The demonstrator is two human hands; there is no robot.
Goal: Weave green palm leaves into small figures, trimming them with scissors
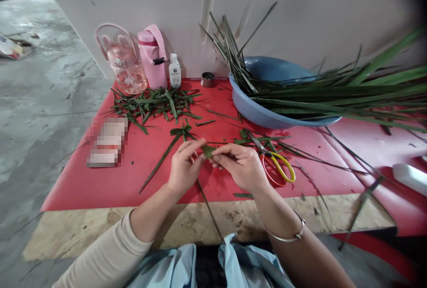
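Note:
Between my two hands, above the red table covering, is a small folded piece of green leaf (pixel 208 150). My left hand (pixel 185 163) pinches its left side, and my right hand (pixel 240 163) pinches it from the right. A long thin strip hangs below my left hand toward my lap. Just right of my right hand lie scissors (pixel 282 166) with red and yellow handles, blades pointing up and left. Past my left hand, a knotted leaf piece (pixel 182 132) with a long tail rests on the covering.
A blue basin (pixel 283 121) holding long green leaves (pixel 316 99) stands at the back right. Leaf scraps (pixel 160 103) lie at the back left, before a pink jug (pixel 125 68), a pink bottle (pixel 153 59), a small white bottle (pixel 174 71) and a round tin (pixel 207 80).

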